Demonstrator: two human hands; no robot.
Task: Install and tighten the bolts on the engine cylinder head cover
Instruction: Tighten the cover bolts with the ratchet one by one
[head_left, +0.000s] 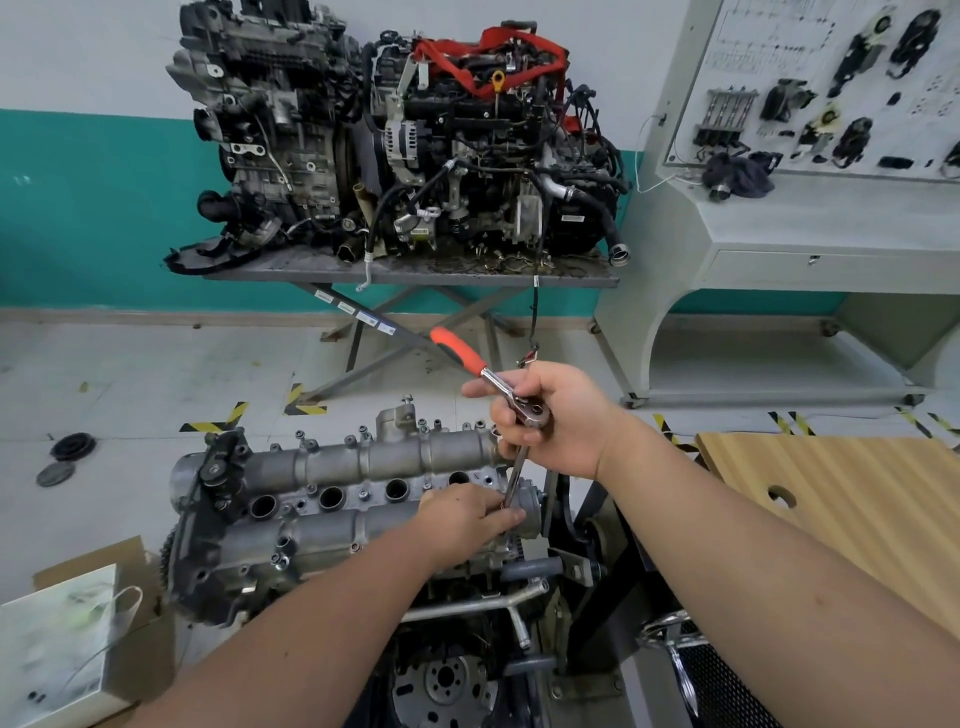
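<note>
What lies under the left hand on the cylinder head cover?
The left hand rests on the cylinder head cover, fingers at the extension bar's lower end. The socket and bolt beneath are covered.

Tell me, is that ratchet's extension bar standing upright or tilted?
Tilted. The extension bar slants from the ratchet head in the right hand down-left to the left hand.

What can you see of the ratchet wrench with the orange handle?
The chrome ratchet wrench with an orange grip is held above the right end of the grey metal cylinder head cover. Its handle points up and left, away from the person. The right hand grips its round head; a slim chrome extension bar drops from it to the cover, where the left hand steadies its lower end. The socket is hidden.
</note>
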